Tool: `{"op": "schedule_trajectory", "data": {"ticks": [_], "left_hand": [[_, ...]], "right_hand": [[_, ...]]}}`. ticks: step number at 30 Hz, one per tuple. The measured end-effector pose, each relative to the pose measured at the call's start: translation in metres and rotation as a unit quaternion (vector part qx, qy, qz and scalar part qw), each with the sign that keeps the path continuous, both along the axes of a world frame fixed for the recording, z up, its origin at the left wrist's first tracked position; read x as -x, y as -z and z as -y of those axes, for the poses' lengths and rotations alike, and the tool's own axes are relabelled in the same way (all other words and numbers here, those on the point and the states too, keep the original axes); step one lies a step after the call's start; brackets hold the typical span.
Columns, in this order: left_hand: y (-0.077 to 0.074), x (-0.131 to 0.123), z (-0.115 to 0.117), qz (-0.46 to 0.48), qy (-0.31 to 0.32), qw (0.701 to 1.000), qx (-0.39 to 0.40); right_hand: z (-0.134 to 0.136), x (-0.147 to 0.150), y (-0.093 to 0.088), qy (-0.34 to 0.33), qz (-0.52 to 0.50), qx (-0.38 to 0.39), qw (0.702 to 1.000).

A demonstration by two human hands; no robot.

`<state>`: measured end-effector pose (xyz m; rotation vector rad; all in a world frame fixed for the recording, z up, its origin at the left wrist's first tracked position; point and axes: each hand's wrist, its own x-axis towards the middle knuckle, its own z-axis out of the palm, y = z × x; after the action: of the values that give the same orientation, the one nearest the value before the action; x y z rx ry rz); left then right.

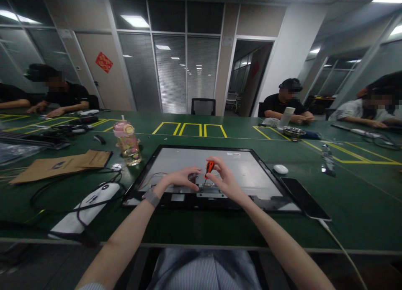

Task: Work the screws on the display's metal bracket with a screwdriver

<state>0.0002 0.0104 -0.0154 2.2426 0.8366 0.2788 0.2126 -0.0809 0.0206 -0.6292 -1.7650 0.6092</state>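
A flat display panel [245, 162] with a grey metal back and black frame lies on the green table before me. My right hand [226, 182] grips a screwdriver [210, 167] with an orange and black handle between thumb and fingers. Its shaft points down, slightly tilted, at a small metal bracket [211, 194] near the panel's front edge. Just left of the bracket, my left hand [184, 177] hovers over or rests on the panel, thumb and fingers apart. Thin wires [150, 179] run across the panel's left side. The screwdriver's very tip is hard to make out.
To the left are a pink-lidded bottle [128, 145], a brown paper bag [63, 163] and a white device [86, 208] with black cables. At right lie a white case [280, 169] and a phone [304, 198] on a cable. Several people sit around the table.
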Motion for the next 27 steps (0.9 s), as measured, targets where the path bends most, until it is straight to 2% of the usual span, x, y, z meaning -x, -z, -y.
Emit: {"op": "schedule_trajectory", "data": {"ticks": [3, 6, 14, 22, 27], "left_hand": [[-0.0036, -0.0007, 0.0029, -0.026, -0.008, 1.000, 0.002], [-0.0045, -0.0006, 0.0035, -0.023, -0.002, 1.000, -0.002], [0.0004, -0.0006, -0.0013, -0.021, 0.003, 1.000, -0.003], [-0.0030, 0.0004, 0.0019, -0.026, -0.004, 1.000, 0.007], [-0.0003, 0.0005, -0.0002, -0.027, 0.002, 1.000, -0.001]], "right_hand": [[-0.0032, 0.0006, 0.0020, 0.055, -0.037, -0.011, 0.998], [-0.0048, 0.0006, 0.0045, 0.075, -0.048, -0.014, 0.996], [0.0020, -0.0009, 0.0007, -0.018, 0.009, 0.018, 1.000], [0.0001, -0.0018, -0.0028, 0.038, -0.066, 0.008, 0.997], [0.0024, -0.0032, -0.0044, -0.023, -0.065, 0.037, 0.997]]}}
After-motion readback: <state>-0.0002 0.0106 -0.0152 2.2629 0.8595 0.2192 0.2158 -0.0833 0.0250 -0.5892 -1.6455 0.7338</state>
